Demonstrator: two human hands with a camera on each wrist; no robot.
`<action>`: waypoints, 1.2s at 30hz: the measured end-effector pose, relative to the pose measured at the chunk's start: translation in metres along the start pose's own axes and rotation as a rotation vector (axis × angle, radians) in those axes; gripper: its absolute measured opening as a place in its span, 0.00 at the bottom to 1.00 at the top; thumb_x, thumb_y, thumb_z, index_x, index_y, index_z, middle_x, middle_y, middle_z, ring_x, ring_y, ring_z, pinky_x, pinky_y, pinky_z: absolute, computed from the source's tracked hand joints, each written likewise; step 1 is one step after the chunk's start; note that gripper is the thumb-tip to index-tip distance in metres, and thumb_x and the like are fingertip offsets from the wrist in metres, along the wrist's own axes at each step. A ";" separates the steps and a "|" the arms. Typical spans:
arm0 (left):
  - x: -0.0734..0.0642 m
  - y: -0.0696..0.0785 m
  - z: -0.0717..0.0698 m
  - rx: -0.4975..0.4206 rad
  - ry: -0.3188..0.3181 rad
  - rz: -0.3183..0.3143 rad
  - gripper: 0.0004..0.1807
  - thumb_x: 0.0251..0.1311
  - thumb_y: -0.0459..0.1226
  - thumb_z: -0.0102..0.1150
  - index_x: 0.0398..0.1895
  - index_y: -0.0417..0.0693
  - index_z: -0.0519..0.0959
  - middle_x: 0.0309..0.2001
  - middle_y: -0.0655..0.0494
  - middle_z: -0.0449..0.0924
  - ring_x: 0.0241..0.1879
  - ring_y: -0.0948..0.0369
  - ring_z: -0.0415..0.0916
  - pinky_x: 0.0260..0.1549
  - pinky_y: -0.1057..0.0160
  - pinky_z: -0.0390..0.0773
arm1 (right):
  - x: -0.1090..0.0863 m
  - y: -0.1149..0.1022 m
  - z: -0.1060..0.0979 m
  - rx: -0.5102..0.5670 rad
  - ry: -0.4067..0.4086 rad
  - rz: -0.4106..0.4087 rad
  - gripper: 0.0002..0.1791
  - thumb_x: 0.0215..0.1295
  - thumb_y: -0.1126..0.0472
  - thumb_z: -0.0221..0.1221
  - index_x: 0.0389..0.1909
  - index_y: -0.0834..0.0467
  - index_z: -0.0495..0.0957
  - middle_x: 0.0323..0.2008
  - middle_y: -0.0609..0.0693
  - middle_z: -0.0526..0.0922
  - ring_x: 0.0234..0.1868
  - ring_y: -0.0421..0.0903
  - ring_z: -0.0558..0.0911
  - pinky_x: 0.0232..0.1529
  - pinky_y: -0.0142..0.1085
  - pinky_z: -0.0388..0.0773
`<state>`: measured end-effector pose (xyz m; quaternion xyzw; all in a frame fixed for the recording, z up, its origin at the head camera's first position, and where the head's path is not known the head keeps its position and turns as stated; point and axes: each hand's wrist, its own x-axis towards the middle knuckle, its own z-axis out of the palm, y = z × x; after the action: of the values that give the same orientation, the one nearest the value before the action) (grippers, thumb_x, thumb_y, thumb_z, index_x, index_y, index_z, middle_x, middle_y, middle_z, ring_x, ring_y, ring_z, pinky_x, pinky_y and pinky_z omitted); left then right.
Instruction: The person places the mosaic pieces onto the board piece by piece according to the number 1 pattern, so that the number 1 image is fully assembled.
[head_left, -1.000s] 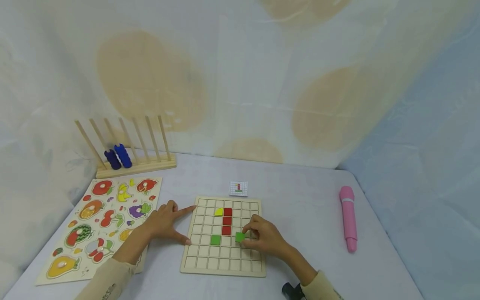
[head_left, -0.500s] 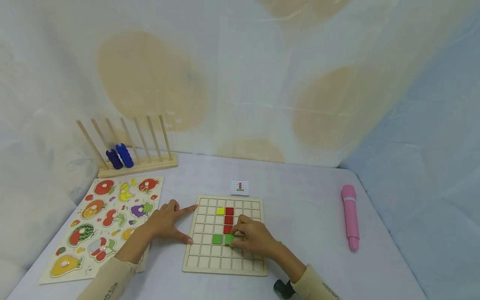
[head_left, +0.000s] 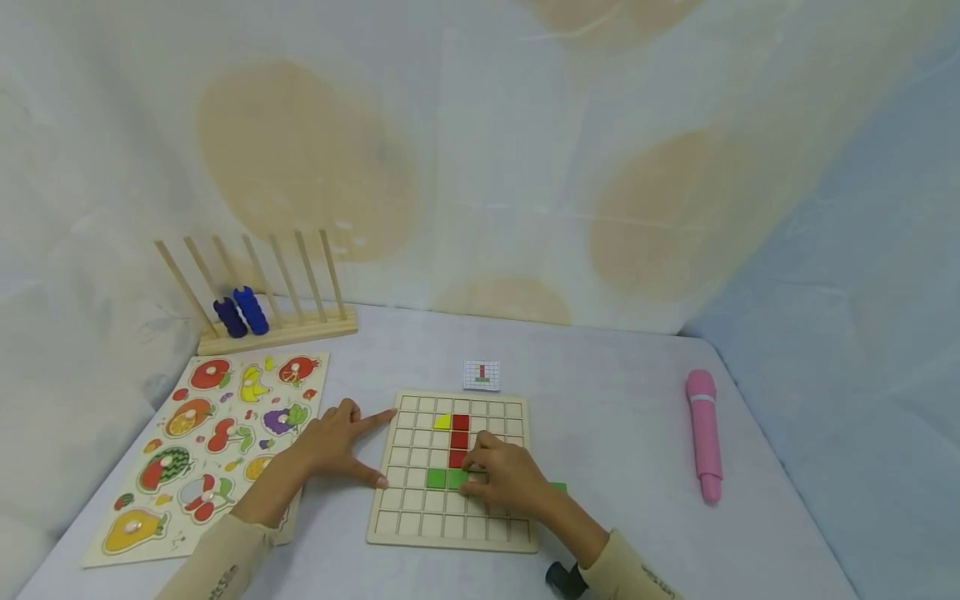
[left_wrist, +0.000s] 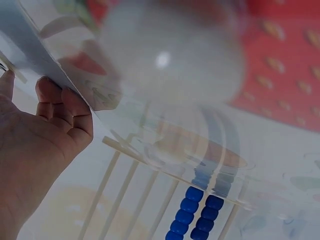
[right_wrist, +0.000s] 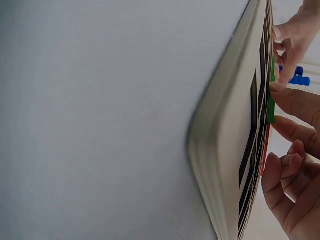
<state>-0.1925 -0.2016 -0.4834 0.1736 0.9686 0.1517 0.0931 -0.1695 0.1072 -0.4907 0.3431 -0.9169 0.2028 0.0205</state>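
A wooden grid board (head_left: 450,537) lies on the table. Its squares hold a yellow piece (head_left: 443,422), a column of red tiles (head_left: 460,439) and a green tile (head_left: 436,478). Directly right of that one, my right hand (head_left: 506,475) pinches a second green tile (head_left: 457,479) between thumb and index finger. In the right wrist view this pinched green tile (right_wrist: 272,106) sits at the board's surface. My left hand (head_left: 335,442) touches the board's left edge with spread thumb and index finger; its other fingers are bent. Part of the board is hidden by my right hand.
Another green tile (head_left: 558,486) shows behind my right wrist. A small pattern card (head_left: 482,375) lies beyond the board. A fruit puzzle board (head_left: 168,500) and a pegged wooden rack (head_left: 315,327) with blue beads stand left. A pink microphone-shaped object (head_left: 704,437) lies right.
My right hand has moved left across the board with the green tile, bringing it beside the other green tile. In the last half second it hardly moves. The left hand keeps its place.
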 end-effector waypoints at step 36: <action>0.001 0.000 0.000 -0.015 -0.011 -0.011 0.60 0.29 0.70 0.74 0.73 0.66 0.66 0.44 0.50 0.63 0.36 0.55 0.61 0.30 0.58 0.61 | -0.036 0.027 -0.040 0.440 -0.044 0.123 0.37 0.43 0.49 0.78 0.57 0.54 0.80 0.35 0.55 0.73 0.26 0.35 0.64 0.28 0.26 0.65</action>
<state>-0.1929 -0.2012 -0.4838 0.1683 0.9678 0.1576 0.1005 -0.1630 0.1634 -0.4699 0.2871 -0.8700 0.3911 -0.0874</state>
